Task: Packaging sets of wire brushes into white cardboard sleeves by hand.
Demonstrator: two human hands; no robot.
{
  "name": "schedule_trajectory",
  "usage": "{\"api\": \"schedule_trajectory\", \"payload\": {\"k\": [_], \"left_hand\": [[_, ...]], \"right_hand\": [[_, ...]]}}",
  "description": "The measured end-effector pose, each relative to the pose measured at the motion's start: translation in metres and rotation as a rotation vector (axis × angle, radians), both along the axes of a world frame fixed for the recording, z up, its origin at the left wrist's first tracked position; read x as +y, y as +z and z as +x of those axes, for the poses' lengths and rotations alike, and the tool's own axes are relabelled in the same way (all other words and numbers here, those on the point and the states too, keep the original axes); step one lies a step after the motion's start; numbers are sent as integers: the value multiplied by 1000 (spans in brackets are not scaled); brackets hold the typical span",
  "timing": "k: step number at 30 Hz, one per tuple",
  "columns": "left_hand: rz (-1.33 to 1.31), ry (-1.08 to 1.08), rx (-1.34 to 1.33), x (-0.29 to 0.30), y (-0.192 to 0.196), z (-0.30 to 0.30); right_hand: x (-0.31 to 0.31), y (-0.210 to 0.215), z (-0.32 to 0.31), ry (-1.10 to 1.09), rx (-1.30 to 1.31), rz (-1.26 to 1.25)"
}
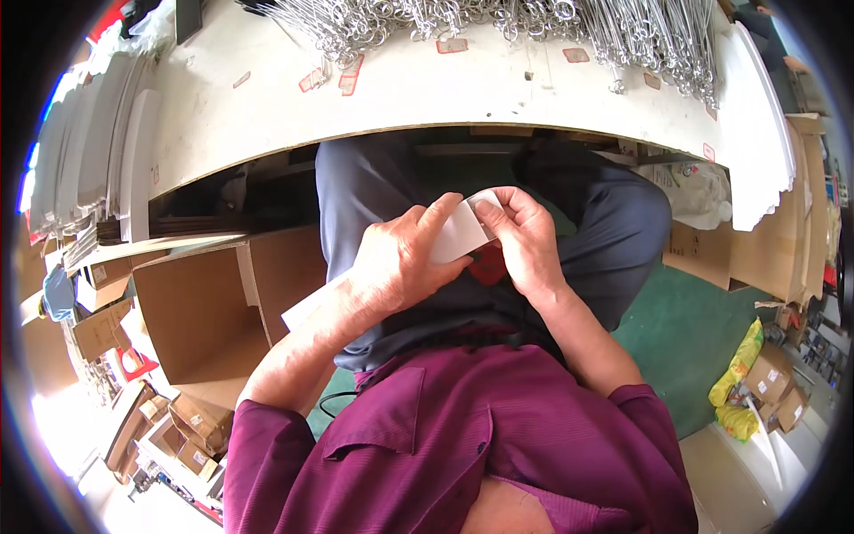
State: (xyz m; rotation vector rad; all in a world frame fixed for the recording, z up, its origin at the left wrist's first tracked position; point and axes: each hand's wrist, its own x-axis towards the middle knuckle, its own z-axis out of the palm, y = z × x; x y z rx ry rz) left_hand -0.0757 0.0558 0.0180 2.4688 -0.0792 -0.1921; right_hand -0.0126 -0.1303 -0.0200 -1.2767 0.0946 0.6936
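Note:
A long, flat white cardboard piece (458,235), perhaps a folded box sleeve, lies across my hands above my lap. My left hand (400,256) is wrapped round its middle, thumb below and fingers above. The piece's other end passes under my left forearm and shows again beyond it. At the right end my right hand (527,238) pinches the cardboard, thumb on top and fingers curled behind. Just under the hands is a dark red patch (487,267); what it belongs to is hidden.
Many metal skewers with ring ends (649,44) are heaped along the far side of the white table (267,98). White cardboard pieces stand in a stack (98,133) at left and another (761,133) at right. An open brown carton (200,307) sits by my left leg.

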Motion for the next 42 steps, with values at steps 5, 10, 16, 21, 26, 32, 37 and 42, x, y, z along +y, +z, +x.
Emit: {"api": "schedule_trajectory", "payload": {"k": [5,10,16,21,26,32,37,42], "left_hand": [[-50,25,25,-2,10,6],[-137,59,77,-1,14,11],[-173,38,15,0,13,14],[-141,55,93,-6,13,16],[-114,1,65,-7,10,15],[-166,32,6,-6,4,11],[-88,71,7,-10,-2,8],[-29,49,-70,-8,-7,5]], "right_hand": [[-11,2,6,5,144,284],[-23,15,0,117,-60,143],[-25,10,-11,20,-46,265],[-13,3,-12,-22,-58,206],[-5,10,-17,-5,-447,-224],[-2,13,-14,-16,-721,-274],[4,13,-10,-10,-348,-136],[9,9,-3,-11,-103,79]]}}
